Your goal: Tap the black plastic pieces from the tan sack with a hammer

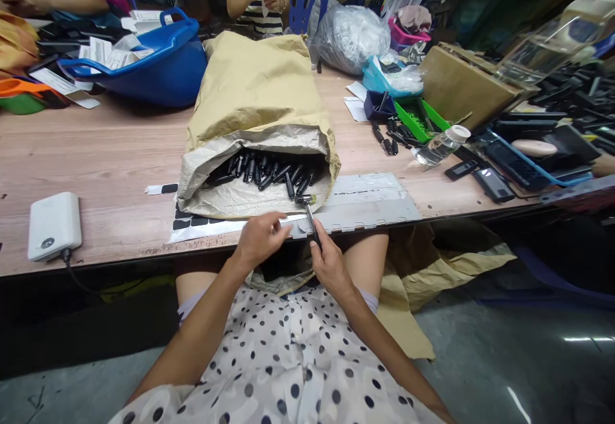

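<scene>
My right hand is closed around the black handle of a small tool with a slim metal shaft and a short crosswise head. The head rests at or just before the lower lip of a tan paper sack. The sack lies on its side, mouth facing me, and many black tubular pieces show inside. My left hand hovers at the table edge, left of the tool, thumb and forefinger apart with nothing seen between them. Below, between my knees, a second sack opening is partly hidden by my hands.
A white power bank with a cable sits at left. Behind it stands a blue basin of small white boxes. At right are a green tray, a clear bottle and black parts. Two people work across the table.
</scene>
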A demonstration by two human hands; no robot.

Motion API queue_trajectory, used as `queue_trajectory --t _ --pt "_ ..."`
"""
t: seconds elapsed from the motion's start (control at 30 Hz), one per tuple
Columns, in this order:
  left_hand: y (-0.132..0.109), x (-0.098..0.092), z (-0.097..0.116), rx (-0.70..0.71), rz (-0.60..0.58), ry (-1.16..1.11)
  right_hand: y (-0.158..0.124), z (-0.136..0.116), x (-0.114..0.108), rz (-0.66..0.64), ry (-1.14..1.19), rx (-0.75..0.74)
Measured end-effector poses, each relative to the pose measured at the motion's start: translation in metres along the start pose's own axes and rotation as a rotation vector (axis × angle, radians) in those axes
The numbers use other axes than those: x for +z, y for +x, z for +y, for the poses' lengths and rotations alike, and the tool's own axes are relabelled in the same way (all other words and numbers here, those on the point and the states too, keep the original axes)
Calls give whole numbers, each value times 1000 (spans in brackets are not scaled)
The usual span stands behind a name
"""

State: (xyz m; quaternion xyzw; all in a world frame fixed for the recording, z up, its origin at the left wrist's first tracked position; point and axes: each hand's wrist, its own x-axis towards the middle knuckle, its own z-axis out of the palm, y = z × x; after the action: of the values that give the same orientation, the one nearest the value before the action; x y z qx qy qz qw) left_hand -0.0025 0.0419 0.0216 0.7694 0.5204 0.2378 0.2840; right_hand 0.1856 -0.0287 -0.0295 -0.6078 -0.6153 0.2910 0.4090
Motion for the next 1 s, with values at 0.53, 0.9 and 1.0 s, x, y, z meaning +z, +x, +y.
queue_trajectory --t 0.53,0.9,1.0 --pt "31 -23 -28 -380 431 213 0 -2 2 16 14 11" --pt "42 -6 -32 -121 104 46 -7 -3 -5 63 116 40" --pt "44 -4 -35 -127 100 35 -13 -8 -7 34 145 18"
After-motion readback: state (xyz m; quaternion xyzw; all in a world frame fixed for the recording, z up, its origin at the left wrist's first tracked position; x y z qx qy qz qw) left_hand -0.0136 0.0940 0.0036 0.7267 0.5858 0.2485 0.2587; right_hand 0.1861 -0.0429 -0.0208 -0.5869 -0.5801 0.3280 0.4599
